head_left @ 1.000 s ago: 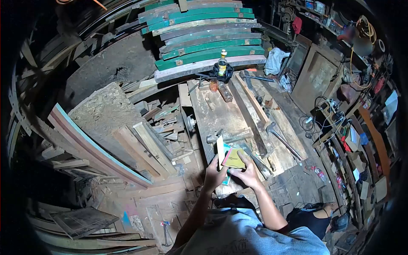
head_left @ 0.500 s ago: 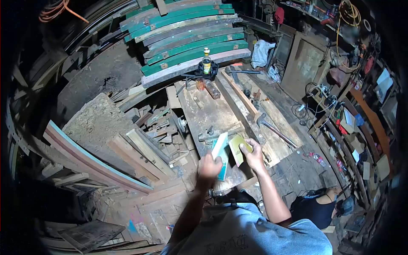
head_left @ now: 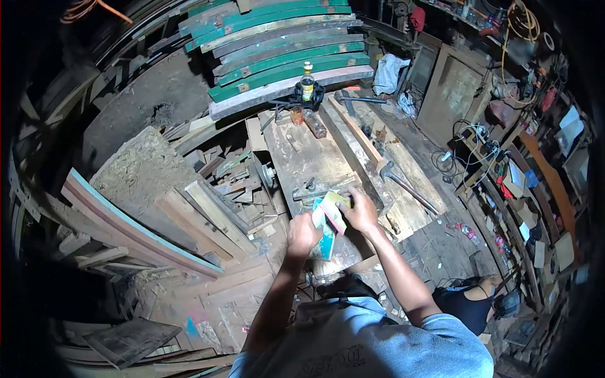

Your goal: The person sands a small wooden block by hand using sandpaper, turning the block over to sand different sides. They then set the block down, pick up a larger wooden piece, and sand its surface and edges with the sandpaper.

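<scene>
From my remote view, the left hand (head_left: 304, 235) grips a teal-and-white piece (head_left: 326, 243), its long axis running away from me; the right hand (head_left: 362, 214) pinches a yellow-green pad (head_left: 332, 210) across its far end; beyond lies a hammer (head_left: 403, 183)

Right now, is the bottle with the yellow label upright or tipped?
Upright: the bottle stands with its pale top above its label, something black bunched around its base.

The print on the near grey shirt (head_left: 391, 340) is too faint to read. Over on the right, the seated person (head_left: 465, 305) is mostly hidden, low behind the sleeve. The orange cord (head_left: 94, 7) at far left runs out of sight.
</scene>
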`<state>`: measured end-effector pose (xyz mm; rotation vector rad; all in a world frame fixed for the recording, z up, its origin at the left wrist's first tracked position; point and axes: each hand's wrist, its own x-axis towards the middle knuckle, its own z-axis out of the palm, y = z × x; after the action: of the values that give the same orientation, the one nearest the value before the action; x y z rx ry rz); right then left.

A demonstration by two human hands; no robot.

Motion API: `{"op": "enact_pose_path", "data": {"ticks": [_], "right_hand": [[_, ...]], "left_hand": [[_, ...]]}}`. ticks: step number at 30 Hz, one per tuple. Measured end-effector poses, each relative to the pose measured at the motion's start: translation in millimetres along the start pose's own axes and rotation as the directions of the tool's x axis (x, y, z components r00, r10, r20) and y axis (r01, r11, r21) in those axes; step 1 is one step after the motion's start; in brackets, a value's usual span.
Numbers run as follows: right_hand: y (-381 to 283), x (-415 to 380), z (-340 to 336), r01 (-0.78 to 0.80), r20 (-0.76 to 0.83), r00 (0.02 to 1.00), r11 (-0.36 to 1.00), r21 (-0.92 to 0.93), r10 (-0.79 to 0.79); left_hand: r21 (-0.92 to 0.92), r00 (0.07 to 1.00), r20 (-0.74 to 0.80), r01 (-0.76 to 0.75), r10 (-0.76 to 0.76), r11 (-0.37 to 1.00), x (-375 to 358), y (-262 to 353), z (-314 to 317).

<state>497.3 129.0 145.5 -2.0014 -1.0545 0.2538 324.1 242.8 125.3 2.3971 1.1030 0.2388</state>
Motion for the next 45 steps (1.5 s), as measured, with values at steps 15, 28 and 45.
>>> {"op": "enact_pose_path", "data": {"ticks": [15, 28, 45], "right_hand": [[-14, -13, 21, 0.294, 0.332, 0.927, 0.889, -0.351, -0.175], [12, -2, 10, 0.373, 0.47, 0.847, 0.908, -0.19, -0.25], [-10, -12, 9, 0.451, 0.442, 0.835, 0.868, -0.209, -0.328]], "left_hand": [[0.006, 0.987, 0.063, 0.147, -0.147, 0.989, 3, 0, 7], [-0.021, 0.996, -0.016, 0.085, -0.086, 0.996, 5, -14, 27], [-0.021, 0.993, -0.079, 0.088, -0.089, 0.996, 0, -5, 21]]}}
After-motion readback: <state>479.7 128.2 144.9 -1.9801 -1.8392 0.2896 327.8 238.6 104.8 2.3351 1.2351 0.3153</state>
